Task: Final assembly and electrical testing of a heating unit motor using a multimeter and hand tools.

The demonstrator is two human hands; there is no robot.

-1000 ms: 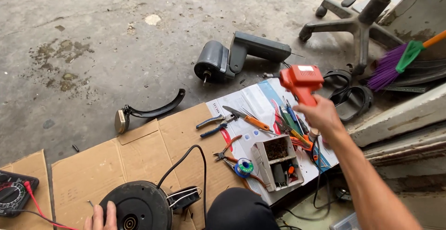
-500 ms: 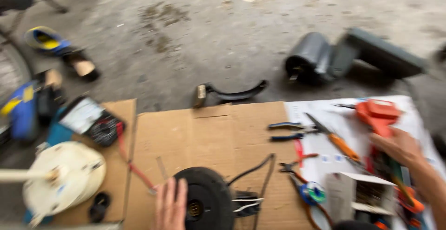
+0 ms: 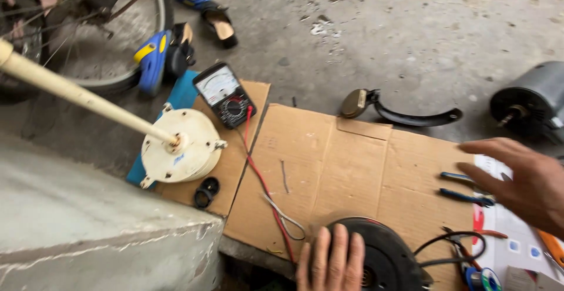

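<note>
My left hand lies flat with fingers together on the near left rim of a round black motor housing resting on brown cardboard. My right hand hovers open and empty over blue-handled pliers at the cardboard's right edge. A black analog multimeter lies at the cardboard's far left, and its red lead trails toward me. Beside it stands a cream round fan base with a long cream pole.
A curved black handle piece and a dark cylindrical motor lie on the concrete beyond the cardboard. Sandals and a bicycle wheel are at far left. A concrete ledge fills the near left. More tools sit at near right.
My view has swung left and down, bringing in the fan base and multimeter. My right hand let go of the orange tool and now hovers empty over the pliers. My left hand stays on the black housing.
</note>
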